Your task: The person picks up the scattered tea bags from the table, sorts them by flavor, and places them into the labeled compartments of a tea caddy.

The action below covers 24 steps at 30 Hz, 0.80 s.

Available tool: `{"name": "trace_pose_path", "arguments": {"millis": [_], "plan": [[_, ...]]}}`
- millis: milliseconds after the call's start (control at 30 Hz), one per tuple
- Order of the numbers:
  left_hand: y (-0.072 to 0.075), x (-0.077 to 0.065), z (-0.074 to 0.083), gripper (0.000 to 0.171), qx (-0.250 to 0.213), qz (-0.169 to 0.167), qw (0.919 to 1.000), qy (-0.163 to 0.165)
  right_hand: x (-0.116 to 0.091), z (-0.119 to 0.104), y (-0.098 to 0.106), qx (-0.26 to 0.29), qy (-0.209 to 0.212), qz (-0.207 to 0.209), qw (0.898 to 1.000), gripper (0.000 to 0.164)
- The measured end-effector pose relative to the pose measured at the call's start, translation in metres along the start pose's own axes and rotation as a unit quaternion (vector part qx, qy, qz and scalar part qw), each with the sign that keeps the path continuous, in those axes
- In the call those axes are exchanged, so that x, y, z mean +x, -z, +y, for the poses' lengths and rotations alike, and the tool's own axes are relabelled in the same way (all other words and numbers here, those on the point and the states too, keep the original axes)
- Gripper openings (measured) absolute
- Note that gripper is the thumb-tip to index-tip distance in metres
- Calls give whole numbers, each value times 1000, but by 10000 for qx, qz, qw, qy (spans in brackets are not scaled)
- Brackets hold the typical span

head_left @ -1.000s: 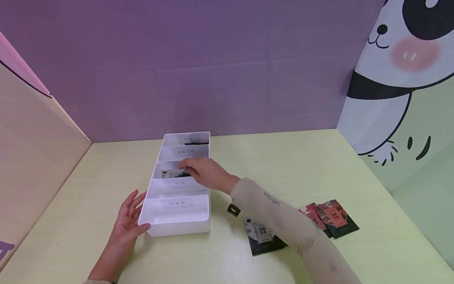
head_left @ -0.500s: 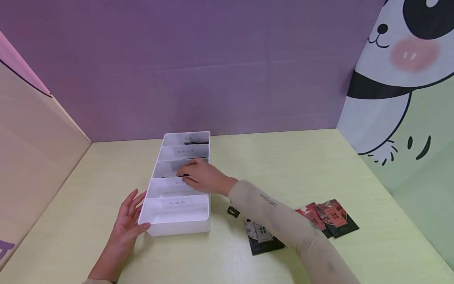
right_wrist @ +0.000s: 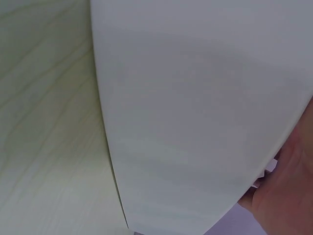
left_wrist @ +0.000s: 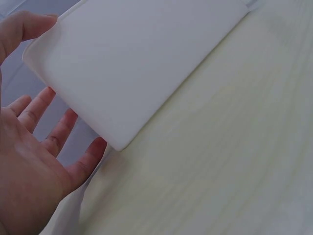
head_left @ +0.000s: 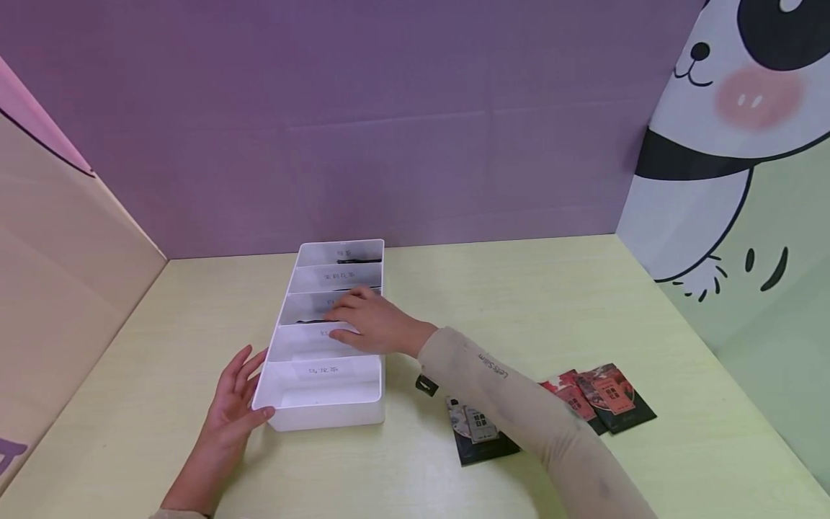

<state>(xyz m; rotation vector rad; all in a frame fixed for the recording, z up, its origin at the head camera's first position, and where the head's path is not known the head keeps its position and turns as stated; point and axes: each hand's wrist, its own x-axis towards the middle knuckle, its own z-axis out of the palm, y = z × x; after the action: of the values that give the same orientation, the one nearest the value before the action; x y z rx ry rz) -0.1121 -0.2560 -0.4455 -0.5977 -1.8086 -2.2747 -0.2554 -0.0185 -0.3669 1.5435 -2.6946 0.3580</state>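
Observation:
A long white divided box (head_left: 326,418) stands on the table, its compartments marked with handwritten labels. My left hand (head_left: 228,411) rests at its near left corner, thumb on the front wall and fairly straight fingers along the left side. In the left wrist view that hand (left_wrist: 39,147) has its fingertips at the box edge. My right hand (head_left: 376,321) reaches over the right wall, fingers spread at the middle compartment and thumb over its near divider. The dark top edge of a packet (head_left: 310,321) shows low beside these fingers. In the right wrist view the box wall hides most of the fingers.
To the right lie a black-and-white packet (head_left: 476,440) and two overlapping red-and-black packets (head_left: 612,404), partly behind my right sleeve (head_left: 519,404). Dark packet edges (head_left: 359,261) show in the farthest compartment. A purple wall (head_left: 389,130) rises behind the table.
The packet at my right fingers has sunk from showing its pale face to a thin dark edge in the middle compartment. Those fingers have spread apart. My left hand keeps its place.

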Motion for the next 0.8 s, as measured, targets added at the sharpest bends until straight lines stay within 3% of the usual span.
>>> {"name": "trace_pose_path", "arguments": {"millis": [400, 667, 800], "plan": [[0, 1, -1, 93, -119, -20, 9999, -99, -25, 12, 5, 24, 250, 517, 9983, 36], [0, 0, 0, 91, 135, 106, 9998, 113, -58, 22, 17, -6, -85, 571, 9983, 34], [1, 0, -1, 92, 43, 69, 10000, 16, -78, 30, 19, -84, -193, 653, 9976, 34]]}}
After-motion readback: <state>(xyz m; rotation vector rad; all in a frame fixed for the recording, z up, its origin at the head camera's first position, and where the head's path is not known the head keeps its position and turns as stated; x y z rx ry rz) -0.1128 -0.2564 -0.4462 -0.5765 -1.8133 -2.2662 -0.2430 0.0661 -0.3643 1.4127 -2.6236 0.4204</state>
